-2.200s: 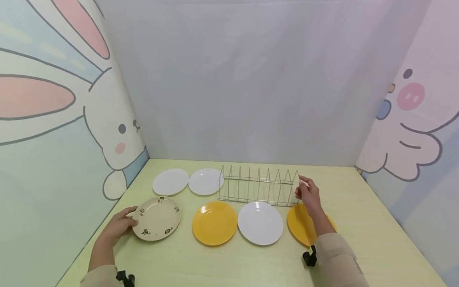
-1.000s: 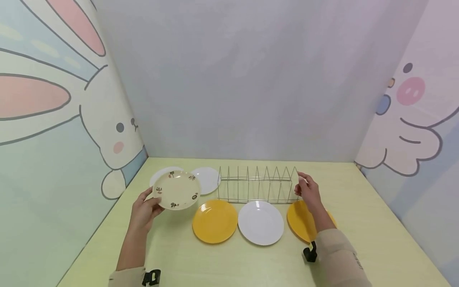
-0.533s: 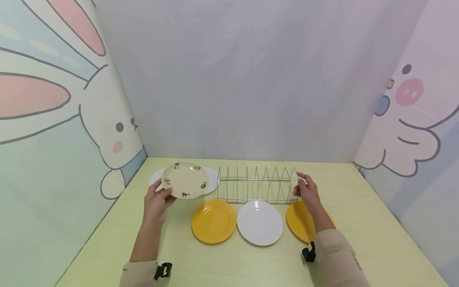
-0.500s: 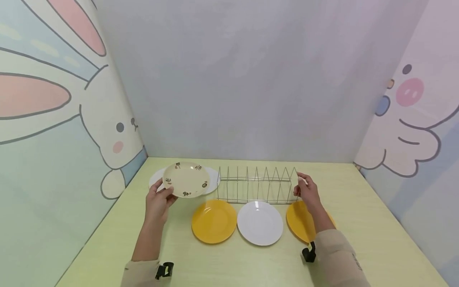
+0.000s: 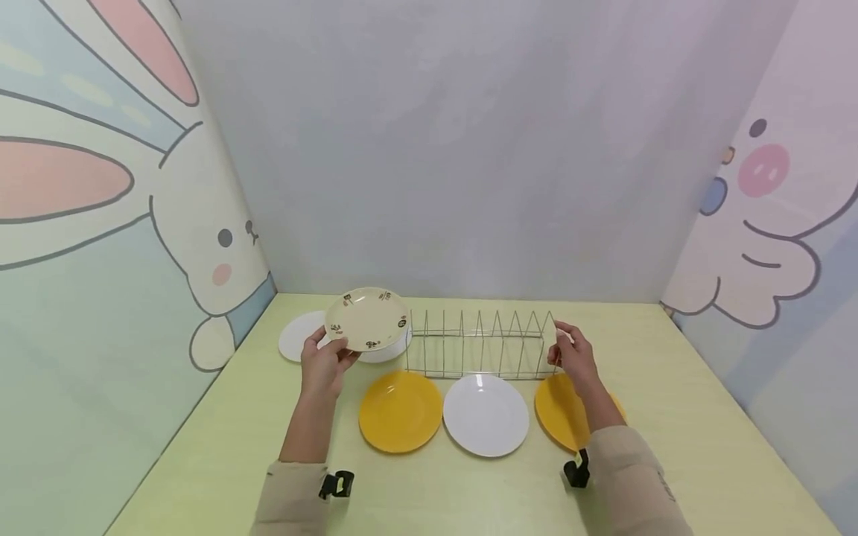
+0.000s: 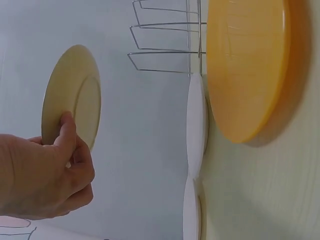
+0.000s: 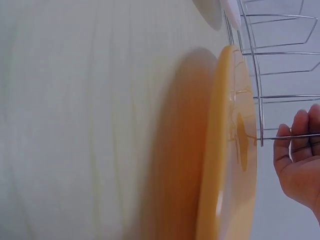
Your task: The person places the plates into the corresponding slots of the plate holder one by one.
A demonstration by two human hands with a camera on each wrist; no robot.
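Both forearms (image 5: 311,428) angle forward, beige sleeves (image 5: 293,495) stopping well short of the wrists. Left hand's (image 5: 324,368) up in a pinch, thumb on top, other fingers tucked underneath. Right hand's (image 5: 576,359) way over on its own side, fingers curled in.

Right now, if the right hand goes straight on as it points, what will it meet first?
Probably the wire rack; the right hand seems to hold its end, though depth is unclear.

Cream plate (image 5: 366,318) — dark-patterned rim, aloft
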